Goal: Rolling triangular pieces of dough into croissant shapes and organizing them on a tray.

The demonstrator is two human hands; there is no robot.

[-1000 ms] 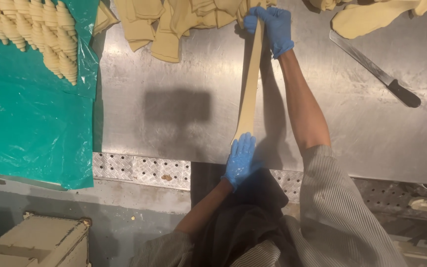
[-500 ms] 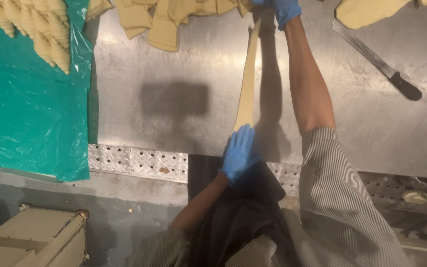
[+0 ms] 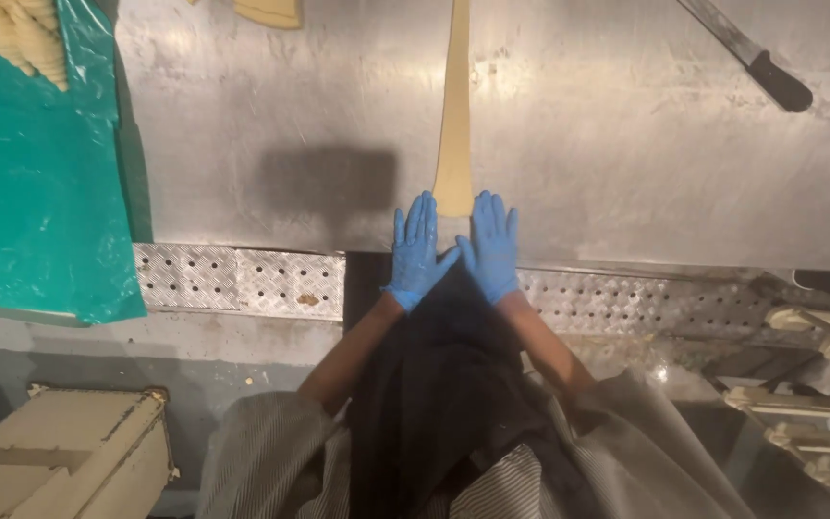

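Observation:
A long narrow strip of pale dough (image 3: 454,106) lies stretched on the steel table (image 3: 607,173), running from the top edge down to the near edge. Both hands wear blue gloves. My left hand (image 3: 414,251) lies flat, fingers spread, just left of the strip's near end. My right hand (image 3: 493,247) lies flat with fingers apart just right of it. The fingertips flank the wide end of the strip; neither hand grips anything.
A black-handled knife (image 3: 746,56) lies at the upper right. A green plastic sheet (image 3: 36,192) with rolled dough pieces (image 3: 26,38) covers the left. A cut dough piece (image 3: 269,12) lies at the top. A cream crate (image 3: 60,457) stands lower left, racks (image 3: 818,404) lower right.
My right hand let go of the strip's far end and came back to the near edge. The strip now lies flat on the table, with both hands open beside its near end.

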